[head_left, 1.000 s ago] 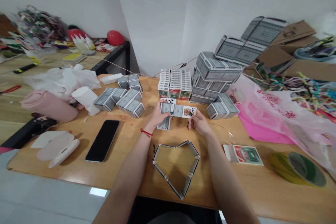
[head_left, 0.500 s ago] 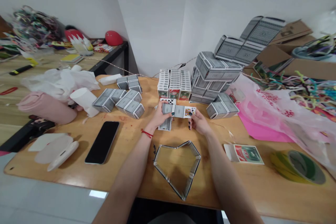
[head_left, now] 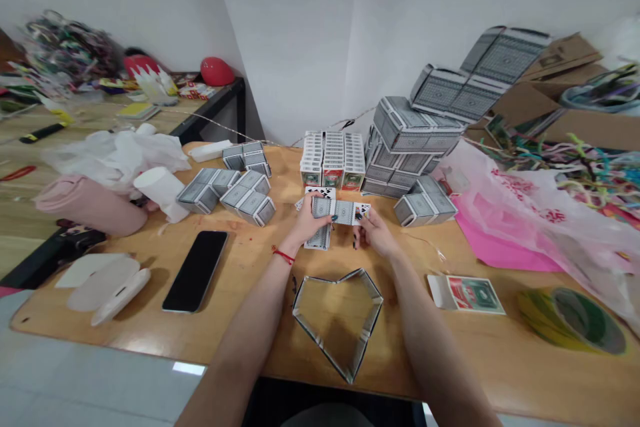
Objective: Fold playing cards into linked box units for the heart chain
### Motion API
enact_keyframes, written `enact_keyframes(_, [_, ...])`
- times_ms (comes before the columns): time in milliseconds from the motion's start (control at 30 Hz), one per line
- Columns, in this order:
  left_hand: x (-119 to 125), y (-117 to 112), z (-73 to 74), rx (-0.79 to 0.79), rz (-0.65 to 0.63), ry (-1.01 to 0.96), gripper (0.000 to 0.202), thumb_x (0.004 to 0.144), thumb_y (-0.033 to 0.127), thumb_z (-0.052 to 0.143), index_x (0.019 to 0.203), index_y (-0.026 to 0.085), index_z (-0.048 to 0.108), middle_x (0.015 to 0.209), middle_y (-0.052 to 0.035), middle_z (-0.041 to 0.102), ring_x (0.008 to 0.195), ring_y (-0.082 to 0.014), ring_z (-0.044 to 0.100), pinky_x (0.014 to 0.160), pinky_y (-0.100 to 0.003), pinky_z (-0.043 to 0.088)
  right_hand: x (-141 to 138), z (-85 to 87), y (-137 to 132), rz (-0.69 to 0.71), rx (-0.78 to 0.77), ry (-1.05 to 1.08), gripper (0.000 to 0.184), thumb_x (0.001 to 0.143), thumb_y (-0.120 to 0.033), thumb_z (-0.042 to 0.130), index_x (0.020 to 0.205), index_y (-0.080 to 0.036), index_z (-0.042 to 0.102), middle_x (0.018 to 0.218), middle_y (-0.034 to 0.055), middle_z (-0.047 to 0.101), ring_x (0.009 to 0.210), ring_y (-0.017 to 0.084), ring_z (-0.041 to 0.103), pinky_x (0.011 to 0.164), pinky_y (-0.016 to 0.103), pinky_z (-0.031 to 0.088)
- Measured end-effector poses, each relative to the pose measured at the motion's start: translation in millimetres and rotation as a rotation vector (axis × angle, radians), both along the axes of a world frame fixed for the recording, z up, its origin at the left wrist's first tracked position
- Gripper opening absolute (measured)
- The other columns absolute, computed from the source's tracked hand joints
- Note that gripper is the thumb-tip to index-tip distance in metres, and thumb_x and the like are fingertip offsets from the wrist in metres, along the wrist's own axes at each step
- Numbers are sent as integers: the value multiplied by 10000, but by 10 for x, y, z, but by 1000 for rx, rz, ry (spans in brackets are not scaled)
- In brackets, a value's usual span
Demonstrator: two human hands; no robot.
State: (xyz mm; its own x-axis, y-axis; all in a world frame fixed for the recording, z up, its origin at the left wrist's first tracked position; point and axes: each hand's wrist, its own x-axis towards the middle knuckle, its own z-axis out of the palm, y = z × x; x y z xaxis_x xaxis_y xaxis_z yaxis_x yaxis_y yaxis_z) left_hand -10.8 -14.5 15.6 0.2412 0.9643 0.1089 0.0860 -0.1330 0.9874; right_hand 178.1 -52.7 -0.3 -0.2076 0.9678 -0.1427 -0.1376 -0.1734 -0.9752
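My left hand [head_left: 309, 221] and my right hand [head_left: 374, 232] together grip a short strip of joined playing cards [head_left: 341, 211], grey backs showing and a face card at its right end. Under the left hand lie loose cards [head_left: 320, 239] on the wooden table [head_left: 240, 320]. Close to me stands a heart-shaped frame of cards [head_left: 338, 320] on edge, between my forearms. Behind the hands stands a block of boxed card decks [head_left: 333, 160].
Grey card blocks [head_left: 227, 190] lie at the left, a taller stack [head_left: 410, 140] at the back right. A black phone [head_left: 195, 270] and white cases sit front left. A red-green card box [head_left: 467, 293] and tape rolls [head_left: 573, 320] sit right, by pink plastic bags [head_left: 525, 227].
The card strip and both hands have shifted slightly left and down; the right fingers slid further over the face card. Nothing else moved.
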Motion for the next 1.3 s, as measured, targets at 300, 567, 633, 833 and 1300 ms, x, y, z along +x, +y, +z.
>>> enact_keyframes(300, [12,13,-31,33,1,17,507,606,154,664,1012,218,367,838,14,468,701,-114,497,597,-231,442,-42,10,-4,28,-19,-104,308,792,-514,400,875,-245,275,473,-88,545,379,141,577,344,190,396])
enact_keyframes(567, [5,37,-76,71,53,104,537,579,198,694,1026,213,397,876,7,485,742,-120,488,663,-241,419,-76,25,-6,47,-16,-141,304,800,-519,368,889,-245,272,456,-97,533,359,133,563,339,187,404])
enact_keyframes(633, [7,37,-77,62,52,100,542,580,198,693,1030,215,393,886,6,486,734,-118,489,651,-238,420,-75,24,1,49,-13,-146,299,802,-516,363,889,-244,275,461,-90,540,358,133,563,323,175,381])
enact_keyframes(833, [40,5,-48,76,67,105,521,595,182,679,1021,212,381,893,4,477,744,-120,485,644,-231,419,-73,26,0,39,-25,-100,292,790,-491,392,903,-239,297,465,-83,545,367,137,571,324,177,384])
enact_keyframes(1300, [-27,110,-99,156,31,150,245,726,168,509,963,206,458,931,-5,503,866,-141,477,797,-265,375,-160,-76,38,-223,29,-20,365,744,-547,469,886,-239,333,532,-75,545,395,127,566,358,229,464])
